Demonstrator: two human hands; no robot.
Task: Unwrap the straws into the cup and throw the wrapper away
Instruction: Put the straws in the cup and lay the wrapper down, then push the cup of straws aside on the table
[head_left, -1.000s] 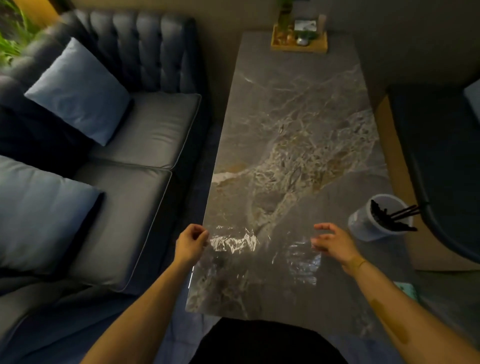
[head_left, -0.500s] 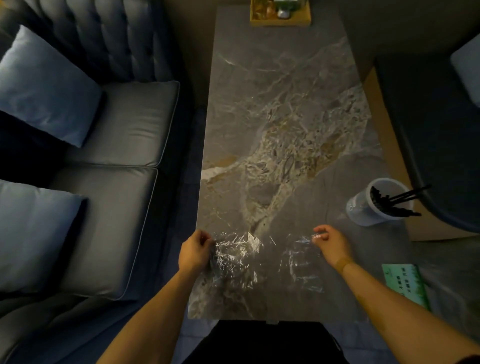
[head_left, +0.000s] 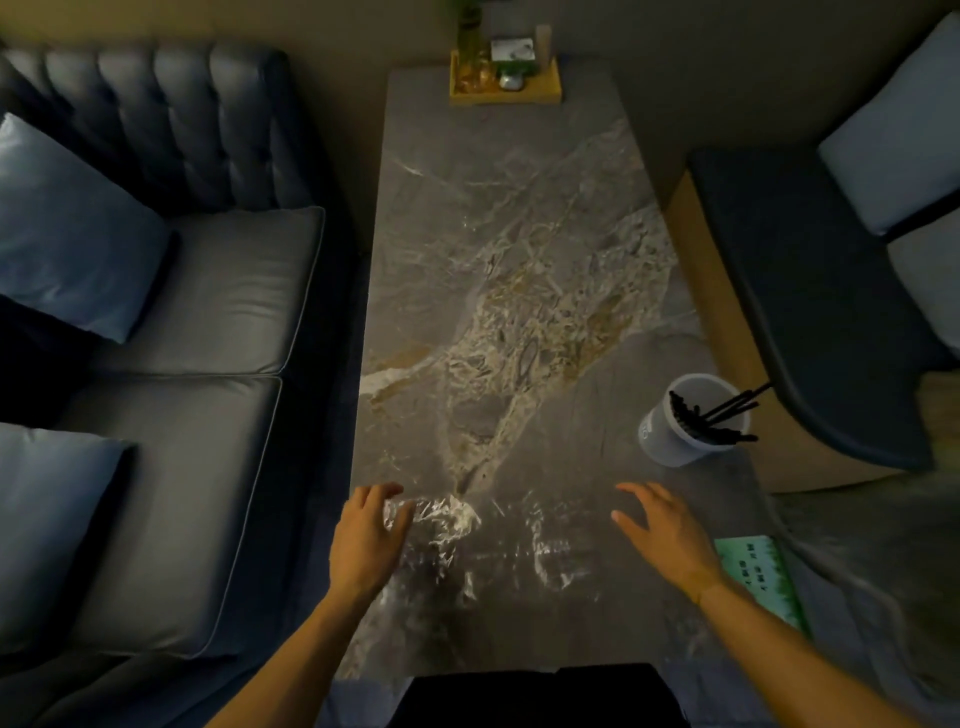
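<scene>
A clear crinkled plastic wrapper (head_left: 483, 545) lies flat on the marble table (head_left: 509, 270) near its front edge. My left hand (head_left: 369, 540) curls around the wrapper's left end, fingers bent over the bunched film. My right hand (head_left: 660, 525) hovers at the wrapper's right side with fingers spread, holding nothing. A pale plastic cup (head_left: 680, 421) stands at the table's right edge, beyond my right hand. Several black straws (head_left: 717, 415) lean in it, tips poking out to the right.
A grey sofa (head_left: 208, 312) with blue cushions runs along the left. A dark seat (head_left: 821, 291) sits to the right. A wooden tray (head_left: 506, 83) with small items rests at the table's far end. A green packet (head_left: 761, 577) lies by my right forearm.
My right hand has let go of the wrapper's right end and opened its fingers. My left hand has kept gathering the left end. The camera view tilted up slightly.
</scene>
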